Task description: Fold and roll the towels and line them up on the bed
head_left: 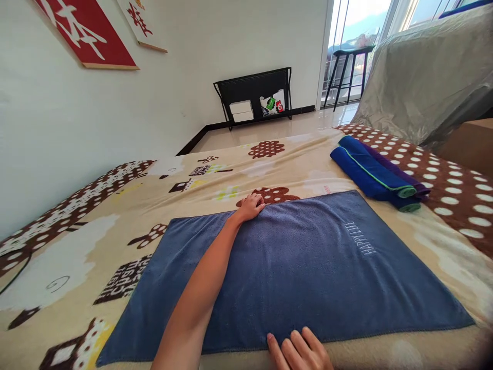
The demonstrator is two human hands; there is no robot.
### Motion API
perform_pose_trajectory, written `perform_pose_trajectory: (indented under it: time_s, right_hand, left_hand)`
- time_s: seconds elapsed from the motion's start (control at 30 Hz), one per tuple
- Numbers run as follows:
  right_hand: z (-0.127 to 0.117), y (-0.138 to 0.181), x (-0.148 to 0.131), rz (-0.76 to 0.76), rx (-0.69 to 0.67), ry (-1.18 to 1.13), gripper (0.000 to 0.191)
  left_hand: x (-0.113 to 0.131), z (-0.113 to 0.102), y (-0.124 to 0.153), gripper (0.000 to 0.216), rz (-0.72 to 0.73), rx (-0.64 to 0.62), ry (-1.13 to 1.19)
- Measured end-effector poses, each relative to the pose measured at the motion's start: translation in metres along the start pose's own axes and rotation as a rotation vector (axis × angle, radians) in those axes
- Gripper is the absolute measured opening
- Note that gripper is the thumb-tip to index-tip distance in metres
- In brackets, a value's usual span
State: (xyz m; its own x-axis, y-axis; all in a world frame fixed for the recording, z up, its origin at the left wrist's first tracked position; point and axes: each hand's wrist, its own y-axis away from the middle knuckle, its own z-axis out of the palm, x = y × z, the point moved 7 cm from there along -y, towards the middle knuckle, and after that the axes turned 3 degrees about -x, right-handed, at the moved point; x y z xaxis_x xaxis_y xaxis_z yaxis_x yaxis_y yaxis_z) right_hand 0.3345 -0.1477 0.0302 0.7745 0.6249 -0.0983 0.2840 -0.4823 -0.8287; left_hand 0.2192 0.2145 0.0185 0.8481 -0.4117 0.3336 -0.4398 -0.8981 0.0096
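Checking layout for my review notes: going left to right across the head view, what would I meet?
Red wall scroll → white wall scroll → left hand → right hand → rolled blue cloth → brown box.

Open room above blue towel, left forearm across, rolled towels at right

A red scroll and a white scroll hang at left. A black rack by the far wall holds a white box. A black stool stands left of plastic sheeting.
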Motion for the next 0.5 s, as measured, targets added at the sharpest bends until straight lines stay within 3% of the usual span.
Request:
perform_pose_trajectory:
  time_s: [0.3,0.5]
  right_hand:
    - [-0.012,-0.008,-0.006,-0.015,0.110,0.002,0.022]
    - [-0.050,-0.035,-0.004,-0.117,0.156,-0.062,0.028]
  left_hand:
    - [0.006,-0.012,0.002,0.012,-0.085,0.097,0.130]
    - [0.012,-0.051,0.012,0.015,-0.091,0.243,0.398]
